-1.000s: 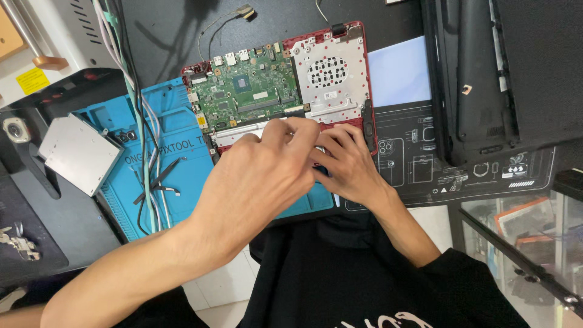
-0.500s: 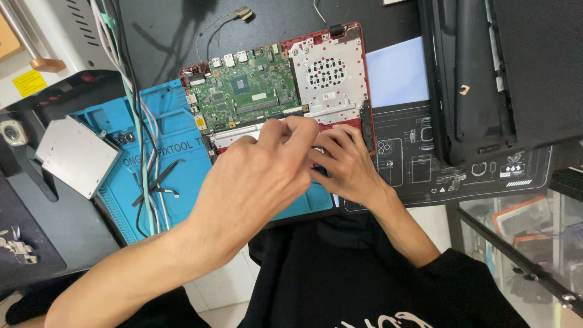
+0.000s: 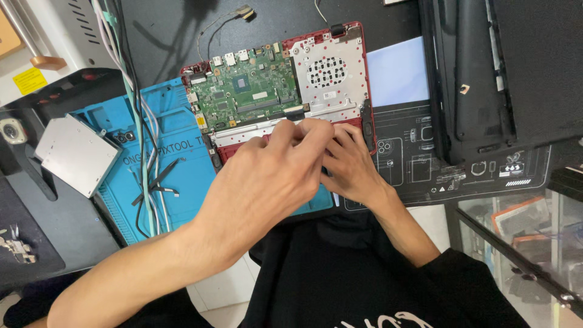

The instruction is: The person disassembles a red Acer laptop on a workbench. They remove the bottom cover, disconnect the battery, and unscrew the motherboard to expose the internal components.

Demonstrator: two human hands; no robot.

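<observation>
head view: left hand [image 3: 267, 182] and right hand [image 3: 349, 167] pinched together over near edge of opened red laptop [image 3: 279, 91] on blue mat [image 3: 176, 164]; grip contents hidden. best worked gently, clear of green board [image 3: 246, 91].

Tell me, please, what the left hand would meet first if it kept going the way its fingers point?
Probably the silver perforated metal plate in the red opened laptop, beyond the left hand; depth is unclear.
</observation>
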